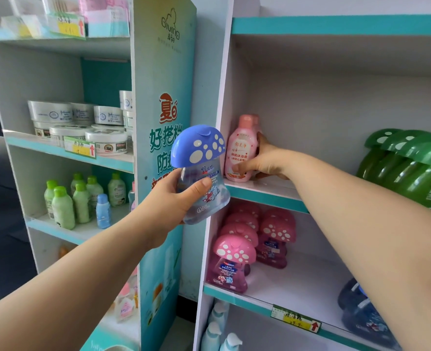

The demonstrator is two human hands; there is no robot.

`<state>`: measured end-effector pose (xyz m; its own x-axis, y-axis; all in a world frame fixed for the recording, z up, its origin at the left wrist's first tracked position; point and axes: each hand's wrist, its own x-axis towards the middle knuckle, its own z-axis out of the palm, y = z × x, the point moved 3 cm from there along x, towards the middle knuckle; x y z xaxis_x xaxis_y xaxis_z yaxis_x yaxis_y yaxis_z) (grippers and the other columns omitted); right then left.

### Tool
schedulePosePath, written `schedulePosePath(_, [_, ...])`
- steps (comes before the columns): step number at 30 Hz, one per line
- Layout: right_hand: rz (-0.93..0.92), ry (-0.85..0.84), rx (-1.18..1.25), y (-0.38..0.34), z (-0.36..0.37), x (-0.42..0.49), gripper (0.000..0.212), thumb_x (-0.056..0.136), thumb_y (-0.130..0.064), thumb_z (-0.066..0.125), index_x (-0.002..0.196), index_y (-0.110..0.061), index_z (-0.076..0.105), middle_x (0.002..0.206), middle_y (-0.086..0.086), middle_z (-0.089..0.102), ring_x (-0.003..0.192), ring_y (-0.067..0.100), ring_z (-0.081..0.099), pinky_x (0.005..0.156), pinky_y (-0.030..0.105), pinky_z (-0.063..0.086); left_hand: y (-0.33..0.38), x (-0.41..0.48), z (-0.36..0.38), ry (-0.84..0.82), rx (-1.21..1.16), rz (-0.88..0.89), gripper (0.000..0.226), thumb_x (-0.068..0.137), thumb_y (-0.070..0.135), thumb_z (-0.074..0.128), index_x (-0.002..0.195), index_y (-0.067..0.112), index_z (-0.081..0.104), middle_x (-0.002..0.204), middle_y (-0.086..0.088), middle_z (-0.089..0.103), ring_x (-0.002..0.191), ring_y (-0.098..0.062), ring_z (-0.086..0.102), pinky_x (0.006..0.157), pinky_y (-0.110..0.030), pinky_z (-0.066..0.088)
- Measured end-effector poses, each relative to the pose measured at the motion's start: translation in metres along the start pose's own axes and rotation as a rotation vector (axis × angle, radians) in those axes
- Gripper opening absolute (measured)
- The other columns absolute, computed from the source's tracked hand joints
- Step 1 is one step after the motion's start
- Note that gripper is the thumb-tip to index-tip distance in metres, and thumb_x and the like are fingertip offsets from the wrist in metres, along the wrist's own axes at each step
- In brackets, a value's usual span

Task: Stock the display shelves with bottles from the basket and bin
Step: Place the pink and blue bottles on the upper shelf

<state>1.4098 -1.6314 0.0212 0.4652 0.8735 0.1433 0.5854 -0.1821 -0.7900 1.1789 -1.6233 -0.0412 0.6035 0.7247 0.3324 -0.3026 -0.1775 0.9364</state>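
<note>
My left hand (176, 198) grips a clear bottle with a blue mushroom-shaped cap (200, 173), held upright in the air in front of the shelf unit's side panel. My right hand (265, 160) reaches into the right unit's upper shelf (265, 191) and holds a pink bottle (241, 150) that stands at the shelf's left end, thumb across its lower front. Several green mushroom-cap bottles (409, 160) lean at the right of the same shelf.
Pink mushroom-cap bottles (237, 257) stand on the shelf below, dark blue ones (363, 312) at its right. White pump bottles (219, 328) sit lower down. The left unit holds white jars (83, 127) and green and blue small bottles (80, 201). A printed side panel (164, 138) divides the units.
</note>
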Motion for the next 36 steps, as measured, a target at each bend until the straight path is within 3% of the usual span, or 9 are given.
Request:
schedulePosePath(9, [-0.027,0.093,-0.192,-0.003,-0.001,0.003,0.126,0.059,-0.021,0.089,0.151,-0.018,0.002,0.130,0.000,0.050,0.114,0.020,0.051,0.097,0.037,0.046,0.001,-0.007,0.001,-0.016,-0.023,0.001,0.018,0.086,0.026,0.063,0.104,0.027,0.062,0.090,0.010,0.074,0.080,-0.009,0.071,0.062,-0.023,0.054])
schedulePosePath(12, [-0.086,0.162,-0.338,-0.012,-0.012,-0.020,0.093,0.068,-0.026,0.084,0.143,-0.015,0.029,0.122,0.002,0.055,0.116,0.023,0.054,0.093,0.032,0.045,0.005,-0.014,0.000,-0.024,-0.032,-0.019,0.022,0.086,0.027,0.063,0.107,0.027,0.062,0.093,0.008,0.073,0.081,-0.011,0.070,0.065,-0.028,0.057])
schedulePosePath(14, [-0.239,0.397,-0.412,-0.021,-0.023,-0.056,0.062,0.083,-0.023,0.069,0.138,-0.015,0.042,0.129,0.008,0.055,0.117,0.025,0.053,0.096,0.032,0.042,0.008,-0.021,0.002,-0.040,-0.045,-0.029,0.026,0.084,0.029,0.064,0.109,0.028,0.061,0.099,0.006,0.072,0.084,-0.012,0.070,0.071,-0.032,0.058])
schedulePosePath(16, [-0.477,0.563,-0.266,-0.027,-0.023,-0.106,0.042,0.089,-0.015,0.061,0.130,-0.014,0.053,0.121,0.007,0.058,0.100,0.014,0.056,0.089,0.022,0.046,0.009,-0.031,0.007,-0.074,-0.061,-0.041,0.039,0.075,0.033,0.068,0.112,0.028,0.059,0.102,0.006,0.072,0.088,-0.014,0.070,0.077,-0.037,0.057])
schedulePosePath(19, [-0.637,0.482,-0.007,-0.015,-0.008,-0.179,0.029,0.088,-0.016,0.061,0.115,-0.024,0.060,0.097,-0.007,0.064,0.081,-0.002,0.058,0.073,0.009,0.045,0.006,-0.051,0.028,-0.163,-0.074,-0.087,0.050,0.067,0.030,0.070,0.114,0.025,0.057,0.102,0.004,0.072,0.088,-0.018,0.070,0.080,-0.040,0.056])
schedulePosePath(25, [-0.361,0.133,0.298,0.055,0.019,-0.251,0.057,0.074,-0.024,0.069,0.120,-0.047,0.045,0.102,-0.002,0.067,0.092,0.009,0.064,0.083,0.026,0.053,-0.021,-0.096,0.082,-0.330,-0.152,-0.203,0.038,0.076,0.020,0.064,0.114,0.017,0.060,0.106,-0.003,0.071,0.091,-0.021,0.069,0.080,-0.041,0.058])
schedulePosePath(29, [-0.222,0.194,0.273,0.110,0.021,-0.280,0.047,0.078,-0.014,0.074,0.108,-0.044,0.054,0.100,-0.012,0.068,0.095,0.006,0.065,0.087,0.026,0.051,-0.053,-0.115,0.110,-0.347,-0.015,-0.203,0.026,0.085,0.007,0.061,0.110,0.015,0.062,0.096,0.007,0.074,0.086,-0.006,0.069,0.071,-0.016,0.052])
schedulePosePath(33, [-0.085,0.304,0.203,0.164,0.018,-0.298,0.040,0.086,-0.012,0.067,0.111,-0.039,0.053,0.106,-0.016,0.064,0.099,0.003,0.060,0.093,0.031,0.049,-0.101,-0.109,0.133,-0.314,0.187,-0.234,0.030,0.086,0.009,0.067,0.114,0.018,0.061,0.109,0.000,0.070,0.105,-0.018,0.065,0.093,-0.030,0.051])
schedulePosePath(36, [-0.003,0.425,0.093,0.203,0.006,-0.308,0.037,0.086,-0.012,0.067,0.117,-0.029,0.055,0.112,-0.007,0.062,0.102,0.009,0.058,0.095,0.036,0.048,-0.126,-0.094,0.151,-0.253,0.180,-0.287,0.025,0.086,0.003,0.065,0.104,0.021,0.060,0.104,-0.002,0.069,0.095,-0.019,0.064,0.079,-0.020,0.052])
